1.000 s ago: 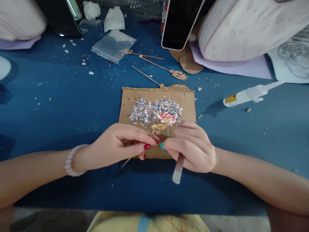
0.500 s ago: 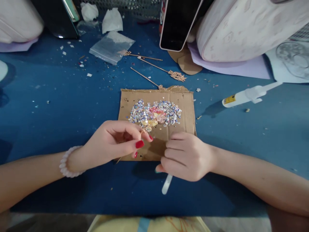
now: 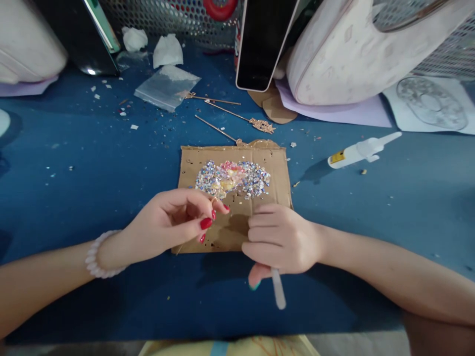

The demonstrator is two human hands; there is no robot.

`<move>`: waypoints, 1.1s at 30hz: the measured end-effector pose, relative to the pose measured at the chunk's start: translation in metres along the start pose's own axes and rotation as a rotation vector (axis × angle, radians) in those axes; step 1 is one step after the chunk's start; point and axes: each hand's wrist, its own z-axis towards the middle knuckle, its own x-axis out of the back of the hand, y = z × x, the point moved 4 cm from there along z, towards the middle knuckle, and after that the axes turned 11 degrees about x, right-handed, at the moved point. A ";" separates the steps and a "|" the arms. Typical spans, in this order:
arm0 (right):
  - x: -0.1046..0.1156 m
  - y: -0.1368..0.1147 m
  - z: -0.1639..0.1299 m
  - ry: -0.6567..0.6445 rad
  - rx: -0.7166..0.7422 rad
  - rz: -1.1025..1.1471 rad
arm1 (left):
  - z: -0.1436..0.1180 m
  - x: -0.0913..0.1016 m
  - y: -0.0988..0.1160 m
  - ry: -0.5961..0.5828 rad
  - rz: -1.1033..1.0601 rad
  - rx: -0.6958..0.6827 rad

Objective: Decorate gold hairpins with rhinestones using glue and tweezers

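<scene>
Left hand (image 3: 174,225): fingertips pinched shut on gold hairpin (image 3: 218,198), long axis near-left to far-right, ornament over rhinestone pile (image 3: 252,179) on cardboard (image 3: 274,190). Right hand (image 3: 284,240), just right: fisted around white stick (image 3: 278,295).

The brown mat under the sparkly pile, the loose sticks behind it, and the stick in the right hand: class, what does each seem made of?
Brown mat: corrugated cardboard, matte, by its ragged edges. Loose sticks: probably gold-toned metal, thin and shiny with ornate ends. Stick in the right hand: translucent white, likely plastic; not certain.
</scene>
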 end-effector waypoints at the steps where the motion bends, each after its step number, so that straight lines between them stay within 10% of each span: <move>1: 0.003 0.002 -0.001 0.039 -0.026 0.059 | 0.000 0.001 -0.001 0.003 0.003 -0.004; 9: 0.018 0.024 -0.017 0.445 -0.482 0.544 | 0.002 0.007 -0.004 0.012 0.003 0.011; 25: 0.023 0.052 -0.049 0.383 -0.843 0.390 | 0.006 0.017 -0.008 0.039 0.050 0.128; 33: 0.034 0.056 -0.045 0.256 -0.635 0.085 | 0.005 0.015 -0.011 0.036 0.090 0.128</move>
